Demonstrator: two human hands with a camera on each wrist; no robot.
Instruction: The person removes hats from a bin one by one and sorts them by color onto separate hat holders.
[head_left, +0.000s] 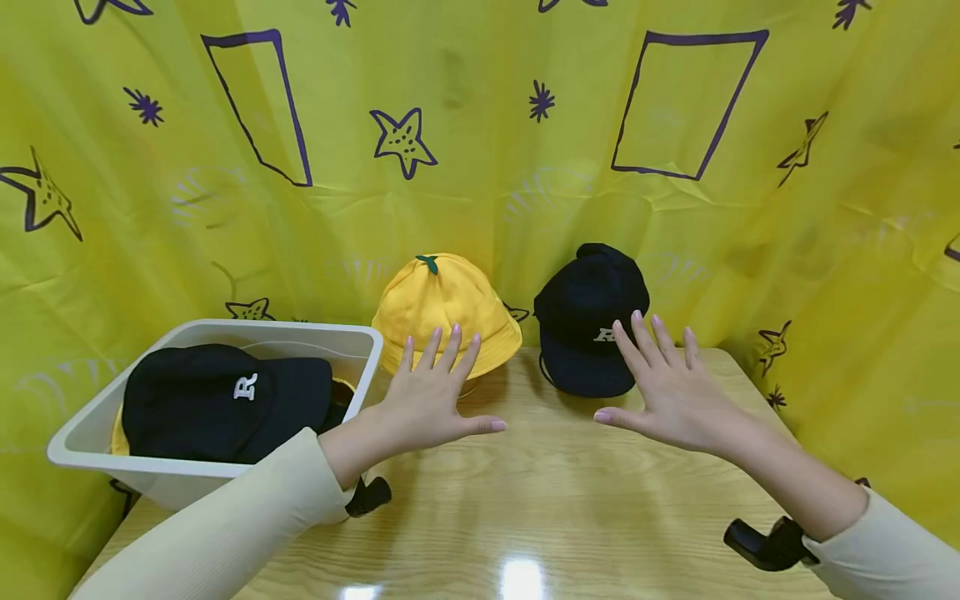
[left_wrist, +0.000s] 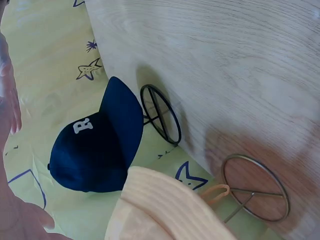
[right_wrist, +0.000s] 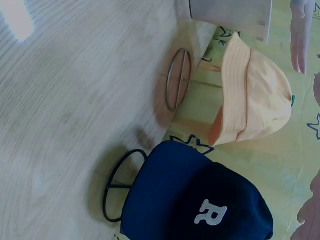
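Both hands are held out above the table with fingers spread, holding nothing. My left hand (head_left: 431, 398) overlaps the lower brim of a yellow bucket hat (head_left: 442, 304) in the head view. That hat has a green sprout on top and hangs on a wire stand (left_wrist: 255, 187) with a round base. My right hand (head_left: 675, 396) is in front of a dark baseball cap (head_left: 588, 292) with a white R, partly covering the letter in the head view. A black round-based stand (right_wrist: 117, 185) carries this cap.
At the left stands a light grey bin (head_left: 217, 329) holding another dark cap (head_left: 202, 400) with a white R and something yellow beneath. A yellow curtain (head_left: 480, 167) with drawn stars closes off the back and sides of the wooden table (head_left: 562, 500).
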